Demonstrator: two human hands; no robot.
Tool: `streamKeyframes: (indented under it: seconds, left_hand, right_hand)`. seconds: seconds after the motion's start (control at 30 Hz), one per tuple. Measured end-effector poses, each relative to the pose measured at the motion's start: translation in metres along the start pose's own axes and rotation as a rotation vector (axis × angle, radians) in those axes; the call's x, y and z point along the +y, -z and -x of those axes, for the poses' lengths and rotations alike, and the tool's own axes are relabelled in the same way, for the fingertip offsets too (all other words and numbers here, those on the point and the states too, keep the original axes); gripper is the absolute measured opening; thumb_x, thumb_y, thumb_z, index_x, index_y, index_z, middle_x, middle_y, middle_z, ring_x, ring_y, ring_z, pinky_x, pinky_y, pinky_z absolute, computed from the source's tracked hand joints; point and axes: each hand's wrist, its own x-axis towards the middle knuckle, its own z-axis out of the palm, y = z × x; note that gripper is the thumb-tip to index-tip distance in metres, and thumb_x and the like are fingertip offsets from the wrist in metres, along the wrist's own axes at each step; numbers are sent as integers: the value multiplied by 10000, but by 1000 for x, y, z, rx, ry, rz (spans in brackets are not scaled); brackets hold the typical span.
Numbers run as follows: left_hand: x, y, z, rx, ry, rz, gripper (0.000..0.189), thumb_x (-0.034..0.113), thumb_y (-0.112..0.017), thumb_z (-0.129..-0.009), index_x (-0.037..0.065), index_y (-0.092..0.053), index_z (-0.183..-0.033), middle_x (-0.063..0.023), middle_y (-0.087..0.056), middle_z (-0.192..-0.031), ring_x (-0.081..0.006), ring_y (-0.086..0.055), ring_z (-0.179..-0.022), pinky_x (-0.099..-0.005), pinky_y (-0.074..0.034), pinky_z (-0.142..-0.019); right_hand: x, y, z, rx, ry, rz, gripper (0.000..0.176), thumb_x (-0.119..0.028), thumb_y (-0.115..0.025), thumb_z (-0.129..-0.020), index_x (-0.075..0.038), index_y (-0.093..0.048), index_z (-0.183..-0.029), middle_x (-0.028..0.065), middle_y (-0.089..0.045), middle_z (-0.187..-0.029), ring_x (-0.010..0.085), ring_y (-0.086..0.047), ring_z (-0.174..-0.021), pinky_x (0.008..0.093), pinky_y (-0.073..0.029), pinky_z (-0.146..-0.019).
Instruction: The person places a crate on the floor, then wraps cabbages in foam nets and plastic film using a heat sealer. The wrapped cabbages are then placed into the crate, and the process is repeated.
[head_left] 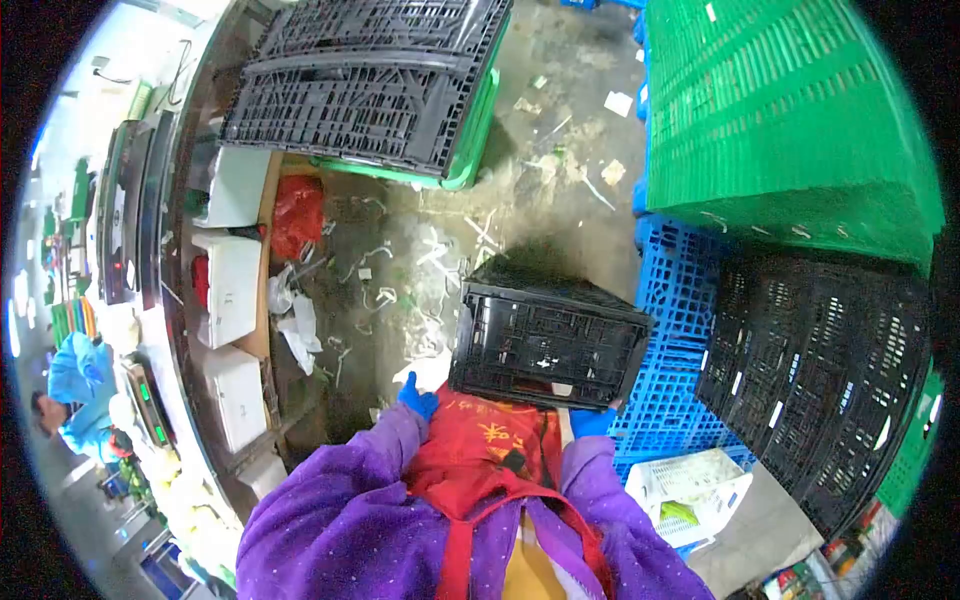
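In front of my body is a black plastic crate (545, 345) with slotted walls. My right hand (592, 421), in a blue glove, is closed at the crate's near right rim; the crate hides part of its fingers. To the left of the crate is my left hand (418, 399), also blue-gloved, with a finger stretched out and a gap between it and the crate. A bright white patch (430, 372) shows just beyond this hand; whether it is paper or glare I cannot make out.
Green crates (780, 130) and black crates (815, 370) are stacked at right, near blue pallets (675, 310). A white basket (690, 490) stands near right. Black folded crates (365, 85) lie on a green one at the back. Scraps and a red bag (298, 215) litter the wet floor.
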Motion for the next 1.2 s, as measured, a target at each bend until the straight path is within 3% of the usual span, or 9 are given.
streamKeyframes:
  seconds: [0.17,0.27,0.37,0.47,0.5,0.8,0.97,1.03,1.2]
  left_hand:
    - [-21,-61,29,-118,384,594,940,778,-492,-692,157,-363,-1386,-127,-354,-1434,-366,-346,-1290,-501,-268,-1066]
    - [-59,-76,25,-247,126,470,1028,832,-408,-678,146,-282,-1433,-142,-292,-1468,-365,-279,-1333,-547,-157,-1099]
    - [-79,-65,-13,-342,72,663,1033,827,-413,-682,131,-278,-1433,-141,-289,-1469,-362,-272,-1335,-546,-166,-1097]
    - [-76,-78,6,-430,-13,710,1041,826,-419,-677,117,-284,-1427,-142,-302,-1459,-358,-301,-1316,-536,-172,-1102]
    - [-75,-84,11,-461,-37,725,1043,826,-421,-675,113,-286,-1425,-142,-307,-1456,-357,-311,-1309,-533,-174,-1104]
    - [-74,-66,-21,-317,55,655,972,780,-473,-694,66,-395,-1348,-169,-420,-1359,-377,-377,-1248,-544,-221,-1085]
    - [-79,-90,-14,-114,-94,589,828,714,-517,-721,42,-502,-1205,-223,-501,-1253,-403,-452,-1168,-554,-296,-1044]
    - [-81,-76,-43,-431,288,712,754,652,-449,-792,33,-495,-1221,-231,-491,-1270,-411,-446,-1175,-531,-290,-1066]
    - [-76,-133,16,-625,-228,406,811,678,-327,-816,83,-407,-1362,-159,-419,-1384,-356,-385,-1266,-527,-248,-1086]
  right_hand:
    - [-10,-24,13,-126,-14,79,741,-659,-396,-842,-168,-360,-1396,89,-385,-1415,340,-388,-1255,560,-308,-1039]
    - [-18,-43,14,-135,-42,85,788,-696,-350,-828,-156,-350,-1402,98,-364,-1429,351,-355,-1282,600,-275,-1041]
    - [-19,-17,3,171,-128,-98,837,-723,-321,-814,-120,-372,-1393,110,-392,-1412,345,-353,-1288,575,-232,-1065]
    - [-32,9,2,18,-218,-269,838,-714,-323,-817,-122,-345,-1409,105,-334,-1451,329,-293,-1331,565,-182,-1093]
    - [-28,-38,11,-129,-91,-84,579,-446,-301,-947,-110,-316,-1418,104,-339,-1447,306,-339,-1309,488,-277,-1087]
    - [-32,-14,4,114,-234,-222,631,-595,-292,-904,-201,-385,-1387,79,-368,-1436,340,-366,-1284,635,-288,-1013]
    - [-36,-9,3,-66,-251,-117,663,-619,-362,-881,-182,-400,-1378,87,-405,-1409,341,-399,-1256,586,-318,-1017]
    - [-36,13,-8,-26,-205,104,711,-645,-404,-847,-162,-417,-1368,80,-432,-1391,332,-415,-1247,549,-338,-1017]
    - [-27,3,-23,-355,-101,-43,611,-530,-450,-881,-126,-448,-1339,92,-457,-1368,328,-465,-1193,498,-343,-1028]
